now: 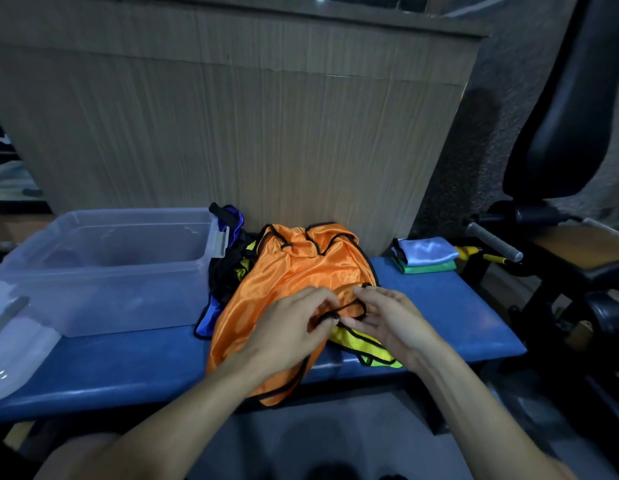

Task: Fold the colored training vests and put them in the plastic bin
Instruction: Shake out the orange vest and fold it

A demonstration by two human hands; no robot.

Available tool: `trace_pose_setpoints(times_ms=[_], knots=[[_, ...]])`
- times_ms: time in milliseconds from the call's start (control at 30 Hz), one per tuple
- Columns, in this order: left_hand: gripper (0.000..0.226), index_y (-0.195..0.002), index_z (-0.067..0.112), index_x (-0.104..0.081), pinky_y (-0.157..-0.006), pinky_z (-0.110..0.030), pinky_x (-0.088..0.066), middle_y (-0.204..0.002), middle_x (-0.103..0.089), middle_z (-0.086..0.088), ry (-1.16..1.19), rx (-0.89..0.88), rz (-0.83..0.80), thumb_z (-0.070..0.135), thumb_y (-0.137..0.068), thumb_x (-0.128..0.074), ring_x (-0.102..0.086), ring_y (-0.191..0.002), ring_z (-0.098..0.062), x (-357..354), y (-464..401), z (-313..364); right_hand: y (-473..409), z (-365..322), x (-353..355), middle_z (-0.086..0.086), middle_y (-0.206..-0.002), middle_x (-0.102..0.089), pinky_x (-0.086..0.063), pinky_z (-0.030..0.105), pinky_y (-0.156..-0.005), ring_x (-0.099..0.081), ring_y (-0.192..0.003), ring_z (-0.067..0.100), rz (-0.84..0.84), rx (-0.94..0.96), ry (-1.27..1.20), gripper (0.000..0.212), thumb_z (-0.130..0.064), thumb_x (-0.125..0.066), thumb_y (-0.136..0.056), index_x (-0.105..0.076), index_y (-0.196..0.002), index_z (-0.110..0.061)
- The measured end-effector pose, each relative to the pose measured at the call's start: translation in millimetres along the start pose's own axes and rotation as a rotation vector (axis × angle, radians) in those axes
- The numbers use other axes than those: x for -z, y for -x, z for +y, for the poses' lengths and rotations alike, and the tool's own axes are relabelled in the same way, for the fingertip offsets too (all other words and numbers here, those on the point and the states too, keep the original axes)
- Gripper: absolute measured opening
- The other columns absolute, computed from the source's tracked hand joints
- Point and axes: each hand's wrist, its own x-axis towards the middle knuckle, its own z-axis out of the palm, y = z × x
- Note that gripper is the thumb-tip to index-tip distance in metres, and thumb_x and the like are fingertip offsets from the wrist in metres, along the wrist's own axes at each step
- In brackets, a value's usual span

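Two bare forearms, no sleeves, watch, rings or gloves visible up to the lower frame edge; left hand (pixel 287 327) and right hand (pixel 393 322) both ungloved, short unpainted nails on the fingers, tendons and veins faintly raised along each wrist behind the hand.

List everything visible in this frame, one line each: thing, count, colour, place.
plastic bin: one, clear, left on the bench, nothing inside.
bin lid: one, clear, far left.
orange vest: one, on top of the pile, mid-bench.
yellow vest: one, under the orange one.
blue vest: one, in the pile beside the bin.
folded vests: two, light blue on green, right end.
bench: one, blue.
left hand, right hand: both pinching the orange vest's black trim.
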Motion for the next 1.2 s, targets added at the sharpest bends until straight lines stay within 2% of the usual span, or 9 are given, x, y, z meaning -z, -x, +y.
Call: trace_pose_setpoints(times_ms=[133, 300, 500, 600, 700, 833, 933, 1067, 1200], knots=[[0.010, -0.105, 0.028, -0.073, -0.071, -0.011, -0.044, -0.090, -0.070, 0.020, 0.177, 0.060, -0.042, 0.029, -0.096, -0.070, -0.063, -0.085, 0.003, 10, -16, -2, 0, -8, 4, 0.016, -0.090, -0.073, -0.063, 0.032, -0.077, -0.075, -0.087, 0.027, -0.047, 0.005, -0.017, 0.023, -0.005, -0.069, -0.093, -0.057, -0.112, 0.001], [0.005, -0.097, 0.029, -0.075, -0.082, -0.040, -0.056, -0.093, -0.072, 0.009, 0.350, 0.157, -0.114, 0.031, -0.095, -0.071, -0.069, -0.084, -0.015, 13, -28, -8, -1, -10, 6, 0.020, -0.091, -0.074, -0.062, 0.030, -0.065, -0.076, -0.081, 0.033, 0.045, 0.043, 0.017, 0.059, 0.008, -0.071, -0.087, -0.038, -0.135, -0.003], [0.005, -0.094, 0.031, -0.075, -0.077, -0.052, -0.054, -0.085, -0.069, 0.001, 0.415, 0.177, -0.147, 0.035, -0.093, -0.073, -0.067, -0.079, -0.036, 21, -32, -12, -5, -12, 10, 0.019, -0.076, -0.072, -0.056, 0.031, -0.053, -0.067, -0.058, 0.024, 0.139, 0.168, 0.202, 0.034, -0.003, -0.060, -0.099, -0.048, -0.130, -0.010], [0.006, -0.094, 0.026, -0.074, -0.065, -0.037, -0.050, -0.077, -0.066, 0.004, 0.418, 0.177, -0.189, 0.032, -0.094, -0.072, -0.061, -0.066, -0.032, 26, -35, -11, -3, -15, 12, 0.018, -0.071, -0.070, -0.052, 0.031, -0.051, -0.064, -0.056, 0.024, 0.107, 0.206, 0.291, 0.034, -0.005, -0.049, -0.104, -0.055, -0.130, -0.025], [0.007, -0.093, 0.020, -0.072, -0.051, -0.019, -0.039, -0.076, -0.065, 0.005, 0.437, 0.189, -0.236, 0.026, -0.095, -0.071, -0.051, -0.055, -0.013, 31, -36, -7, 1, -20, 14, 0.021, -0.073, -0.070, -0.051, 0.033, -0.055, -0.065, -0.060, 0.029, 0.025, 0.219, 0.409, 0.033, -0.007, -0.038, -0.106, -0.065, -0.123, -0.017], [0.008, -0.090, 0.026, -0.070, -0.055, -0.037, -0.040, -0.081, -0.063, -0.022, 0.422, 0.180, -0.242, 0.033, -0.094, -0.072, -0.051, -0.060, -0.031, 36, -38, -7, 5, -28, 23, 0.017, -0.089, -0.076, -0.054, 0.031, -0.060, -0.071, -0.074, 0.030, -0.151, 0.200, 0.589, 0.015, -0.013, -0.053, -0.105, -0.066, -0.111, -0.008], [0.010, -0.095, 0.024, -0.071, -0.072, -0.056, -0.051, -0.089, -0.067, -0.017, 0.439, 0.178, -0.253, 0.034, -0.093, -0.071, -0.059, -0.071, -0.043, 39, -38, -10, 5, -28, 34, 0.008, -0.093, -0.077, -0.054, 0.032, -0.067, -0.072, -0.078, 0.022, -0.188, 0.260, 0.766, 0.015, -0.010, -0.070, -0.095, -0.063, -0.108, -0.010], [0.009, -0.096, 0.025, -0.074, -0.094, -0.025, -0.051, -0.096, -0.071, 0.005, 0.482, 0.214, -0.277, 0.017, -0.096, -0.069, -0.068, -0.094, -0.022, 45, -40, -7, -8, -20, 45, -0.002, -0.082, -0.071, -0.053, 0.033, -0.076, -0.067, -0.080, 0.012, 0.017, 0.576, 1.050, 0.009, -0.016, -0.069, -0.095, -0.070, -0.091, -0.024], [0.014, -0.105, 0.021, -0.076, -0.092, -0.016, -0.044, -0.107, -0.073, 0.003, 0.525, 0.234, -0.307, 0.012, -0.097, -0.067, -0.068, -0.102, -0.005, 54, -41, -4, -9, -29, 40, -0.012, -0.113, -0.057, -0.037, 0.014, -0.093, -0.051, -0.113, 0.006, 0.082, 0.811, 1.152, 0.013, -0.031, -0.077, -0.089, -0.071, -0.083, -0.041]])
